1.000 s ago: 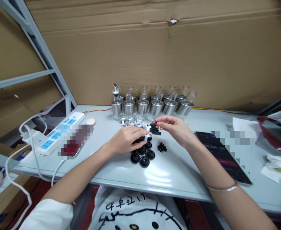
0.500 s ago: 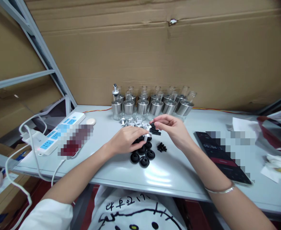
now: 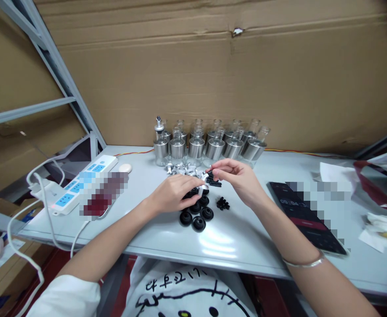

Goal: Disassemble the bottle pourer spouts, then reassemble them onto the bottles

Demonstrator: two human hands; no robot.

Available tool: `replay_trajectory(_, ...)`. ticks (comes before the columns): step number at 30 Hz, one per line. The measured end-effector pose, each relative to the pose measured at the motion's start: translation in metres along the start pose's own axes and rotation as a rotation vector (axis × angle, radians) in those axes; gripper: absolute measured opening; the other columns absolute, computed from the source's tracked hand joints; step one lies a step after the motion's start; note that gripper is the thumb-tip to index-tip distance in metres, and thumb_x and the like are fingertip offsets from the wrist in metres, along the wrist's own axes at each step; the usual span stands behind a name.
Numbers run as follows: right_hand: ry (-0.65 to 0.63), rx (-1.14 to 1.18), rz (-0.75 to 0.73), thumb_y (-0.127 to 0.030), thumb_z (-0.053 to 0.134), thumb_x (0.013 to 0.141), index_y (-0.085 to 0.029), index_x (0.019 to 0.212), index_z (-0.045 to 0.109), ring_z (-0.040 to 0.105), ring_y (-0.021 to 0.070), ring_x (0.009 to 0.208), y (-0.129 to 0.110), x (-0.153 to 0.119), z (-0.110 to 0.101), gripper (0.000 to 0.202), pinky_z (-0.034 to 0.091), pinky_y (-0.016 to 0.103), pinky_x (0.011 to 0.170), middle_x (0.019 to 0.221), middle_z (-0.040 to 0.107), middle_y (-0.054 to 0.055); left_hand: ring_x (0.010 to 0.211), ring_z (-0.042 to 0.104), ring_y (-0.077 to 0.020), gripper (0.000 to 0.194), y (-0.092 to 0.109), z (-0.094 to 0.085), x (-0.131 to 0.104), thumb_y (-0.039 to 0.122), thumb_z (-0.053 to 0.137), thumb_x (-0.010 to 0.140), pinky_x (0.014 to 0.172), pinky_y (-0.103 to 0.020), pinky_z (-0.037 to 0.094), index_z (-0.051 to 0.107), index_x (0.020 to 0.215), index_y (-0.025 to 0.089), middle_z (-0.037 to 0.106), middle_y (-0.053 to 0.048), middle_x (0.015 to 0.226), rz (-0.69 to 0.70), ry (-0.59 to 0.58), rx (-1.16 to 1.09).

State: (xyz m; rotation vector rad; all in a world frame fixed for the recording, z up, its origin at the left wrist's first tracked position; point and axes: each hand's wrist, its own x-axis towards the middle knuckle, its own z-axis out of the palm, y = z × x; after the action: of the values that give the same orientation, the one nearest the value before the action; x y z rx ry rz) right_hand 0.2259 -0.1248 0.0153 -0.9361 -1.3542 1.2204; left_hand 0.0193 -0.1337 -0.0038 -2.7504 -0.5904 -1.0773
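Observation:
My left hand is closed round a silver pourer spout, its tip pointing up and to the right. With thumb and fingertips, my right hand pinches a small black piece at that tip; whether it is inside the spout I cannot tell. Beneath the hands lie several round black stoppers, partly covered by the left hand. Black tubes are heaped just below my right fingertips, and a cluster of tiny black caps sits nearer me. More silver spouts are piled behind my left hand.
Two rows of glass bottles with steel sleeves stand at the back; one carries a fitted pourer. Leftward are a power strip, a blurred-out phone and white cables. A large dark phone and crumpled tissue lie right.
My right fingertips have shifted very slightly, and the black piece now lines up with the spout's tip. The left hand keeps its hold.

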Motion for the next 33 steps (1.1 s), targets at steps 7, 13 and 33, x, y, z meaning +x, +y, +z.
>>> replay_trajectory(7,-0.009,-0.006,-0.004,-0.032,0.078,0.060,-0.019,0.074,0.068,0.058,0.0105,0.056,0.0006,-0.0002,-0.0013,0.021,0.048,0.027,0.061,0.064,0.068,0.000,0.089,0.067,-0.0164,0.024,0.0006,-0.0015,0.0003,0.024,0.051,0.089,0.073,-0.030,0.054,0.050,0.111,0.015,0.069,-0.006,0.099,0.007,0.007,-0.006)
replay_trajectory(13,-0.010,-0.013,0.007,-0.033,0.079,0.059,-0.019,0.073,0.068,0.058,0.0107,0.057,-0.0007,0.0002,-0.0016,0.022,0.047,0.027,0.060,0.065,0.067,0.000,0.091,0.067,-0.0162,0.024,0.0003,-0.0010,-0.0005,0.025,0.051,0.089,0.074,-0.030,0.054,0.049,0.112,0.016,0.069,-0.006,0.100,-0.003,-0.006,-0.016)
replay_trajectory(33,-0.075,-0.011,0.002,-0.032,0.078,0.062,-0.020,0.074,0.069,0.055,0.0095,0.057,0.0013,-0.0006,-0.0023,0.019,0.044,0.025,0.060,0.064,0.064,-0.002,0.091,0.066,-0.0174,0.024,0.0028,-0.0018,0.0001,0.025,0.047,0.091,0.075,-0.032,0.054,0.048,0.113,0.016,0.069,-0.007,0.101,-0.008,-0.028,-0.033)
